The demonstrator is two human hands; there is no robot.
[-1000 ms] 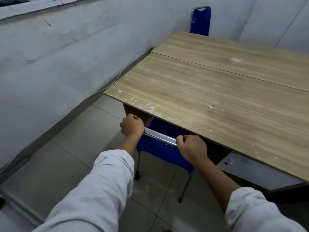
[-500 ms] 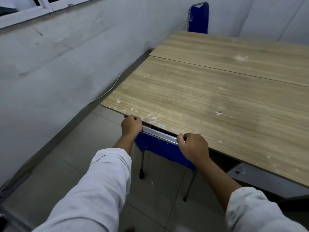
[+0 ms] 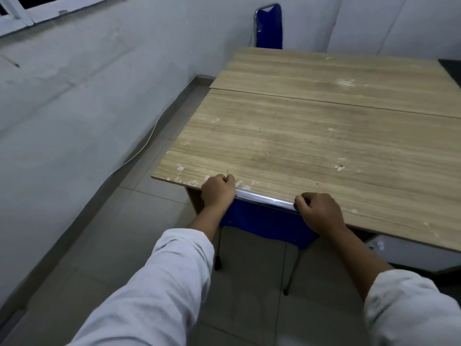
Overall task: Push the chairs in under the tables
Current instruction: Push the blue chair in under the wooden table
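Observation:
A blue chair (image 3: 267,222) with a chrome top rail stands at the near edge of a wooden table (image 3: 311,151). Its seat is hidden under the tabletop; only the blue backrest and two thin legs show. My left hand (image 3: 218,192) is closed around the left end of the rail, right against the table edge. My right hand (image 3: 318,212) is closed around the rail's right end. A second wooden table (image 3: 336,73) butts against the far side of the first. Behind it a second blue chair (image 3: 269,26) stands by the wall.
A white wall (image 3: 87,108) runs along the left, with a white cable (image 3: 147,143) hanging down to the tiled floor (image 3: 112,233). A pale panel (image 3: 409,253) sits under the table at the right. A window frame (image 3: 20,16) is at the top left.
The chair has slid forward under the table: its backrest rail, earlier a short way out from the edge, now lies against it. Both hands have kept their grip and moved with it.

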